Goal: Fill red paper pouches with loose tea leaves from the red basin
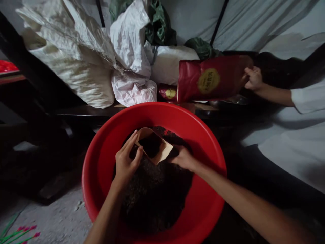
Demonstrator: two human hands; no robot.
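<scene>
A brown paper bag with its mouth open toward me is held over a big red tub. Dark, soil-like loose material covers the tub's bottom, and the bag's inside looks dark too. My left hand grips the bag's left edge, thumb and fingers on either side of the rim. On the other side, my right hand holds the bag low at its right; those fingertips are hidden behind the paper.
Another person's hand holds a dark red pouch with a yellow label beyond the tub. White woven sacks and a smaller red packet rest on a dark bench. Pink-tipped green stems lie at lower left.
</scene>
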